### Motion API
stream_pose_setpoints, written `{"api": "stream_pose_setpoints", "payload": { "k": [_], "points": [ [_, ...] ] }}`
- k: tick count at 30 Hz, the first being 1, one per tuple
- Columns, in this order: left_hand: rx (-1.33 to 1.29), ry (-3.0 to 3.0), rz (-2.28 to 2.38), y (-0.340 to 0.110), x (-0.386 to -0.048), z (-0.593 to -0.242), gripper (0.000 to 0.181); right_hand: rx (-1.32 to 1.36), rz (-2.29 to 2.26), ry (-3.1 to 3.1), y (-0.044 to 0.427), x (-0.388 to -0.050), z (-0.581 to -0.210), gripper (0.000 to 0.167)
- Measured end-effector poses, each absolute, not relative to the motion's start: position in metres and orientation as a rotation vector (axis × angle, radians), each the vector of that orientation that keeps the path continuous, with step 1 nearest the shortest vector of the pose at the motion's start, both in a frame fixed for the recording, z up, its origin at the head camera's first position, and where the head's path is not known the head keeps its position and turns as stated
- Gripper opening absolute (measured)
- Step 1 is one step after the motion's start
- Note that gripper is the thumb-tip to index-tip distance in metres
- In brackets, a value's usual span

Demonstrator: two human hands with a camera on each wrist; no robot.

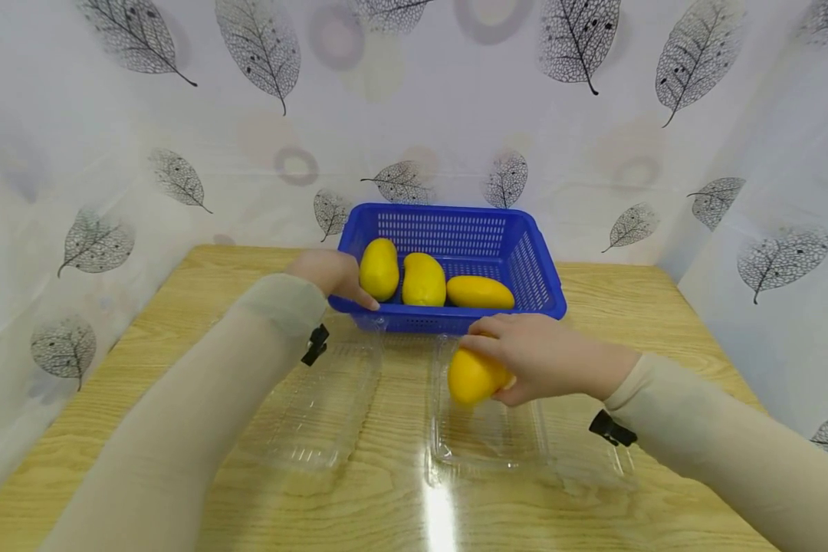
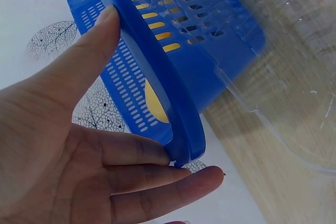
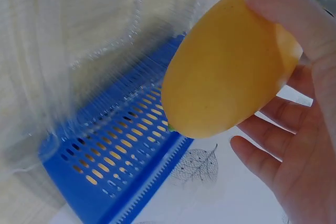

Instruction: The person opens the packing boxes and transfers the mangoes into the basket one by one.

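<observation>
My right hand (image 1: 534, 353) grips a yellow mango (image 1: 474, 377) and holds it above a clear plastic clamshell box (image 1: 486, 445). In the right wrist view the thumb lies along one side of that mango (image 3: 231, 61), with the fingers on the other side. My left hand (image 1: 331, 276) holds the left front corner of a blue plastic basket (image 1: 524, 313). In the left wrist view its thumb touches the rim (image 2: 152, 51) and the fingers lie against the corner. Three more mangoes, a left one (image 1: 379, 270), a middle one (image 1: 424, 280) and a right one (image 1: 481, 292), lie in the basket.
A second clear clamshell box (image 1: 310, 414) lies on the wooden table (image 1: 386, 498), left of the first, partly behind the left forearm. The first box's clear lid (image 1: 586, 448) spreads under the right forearm. A leaf-patterned cloth (image 1: 414, 100) hangs behind the basket.
</observation>
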State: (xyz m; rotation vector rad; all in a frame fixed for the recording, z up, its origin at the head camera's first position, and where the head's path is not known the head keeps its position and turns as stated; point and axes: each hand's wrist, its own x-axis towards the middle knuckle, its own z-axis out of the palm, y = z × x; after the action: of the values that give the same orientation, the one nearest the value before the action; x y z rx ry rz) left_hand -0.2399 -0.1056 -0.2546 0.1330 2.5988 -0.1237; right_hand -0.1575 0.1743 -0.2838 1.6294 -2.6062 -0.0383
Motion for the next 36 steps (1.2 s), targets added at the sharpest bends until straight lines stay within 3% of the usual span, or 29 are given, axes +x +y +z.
{"api": "stream_pose_setpoints", "payload": {
  "k": [20, 36],
  "points": [
    [0.151, 2.601, -0.141, -0.105, -0.239, -0.253, 0.077, 1.456, -0.045, -2.625, 0.178, -0.168, -0.272, 0.065],
    [0.168, 2.600, -0.138, -0.106, -0.240, -0.254, 0.075, 1.236, 0.012, -2.528, 0.186, -0.202, -0.272, 0.062]
  ]
}}
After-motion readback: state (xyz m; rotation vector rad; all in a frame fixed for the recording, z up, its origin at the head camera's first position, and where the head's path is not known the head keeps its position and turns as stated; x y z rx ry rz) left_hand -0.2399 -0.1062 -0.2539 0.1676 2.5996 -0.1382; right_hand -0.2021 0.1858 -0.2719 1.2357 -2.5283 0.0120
